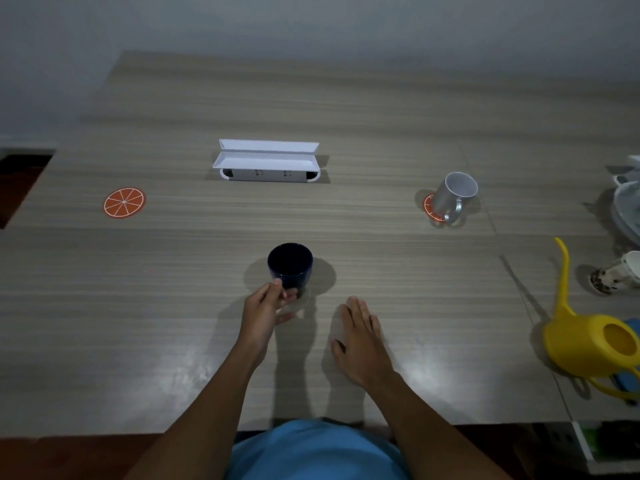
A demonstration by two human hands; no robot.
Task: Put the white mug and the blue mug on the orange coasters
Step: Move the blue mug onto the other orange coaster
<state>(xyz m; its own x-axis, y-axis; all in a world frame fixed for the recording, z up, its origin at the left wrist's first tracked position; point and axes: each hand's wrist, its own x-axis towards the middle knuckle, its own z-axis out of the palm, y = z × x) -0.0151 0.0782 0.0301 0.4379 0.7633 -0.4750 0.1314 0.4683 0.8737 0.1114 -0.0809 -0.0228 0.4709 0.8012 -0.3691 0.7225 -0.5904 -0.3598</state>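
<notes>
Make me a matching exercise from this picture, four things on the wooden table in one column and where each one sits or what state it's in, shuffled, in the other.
Things:
1. dark blue ceramic mug
2. white ceramic mug
3. bare orange-slice coaster
4. yellow plastic watering can

Places or states:
A. far left, nothing on it
B. near right edge of the table
C. centre, left hand at its handle side
D. standing on the right orange coaster

Pairs: 1-C, 2-D, 3-A, 4-B

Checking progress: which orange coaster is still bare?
The left orange coaster, on the table's far left with nothing on it. The right coaster already carries the white mug; only its edge shows.
</notes>
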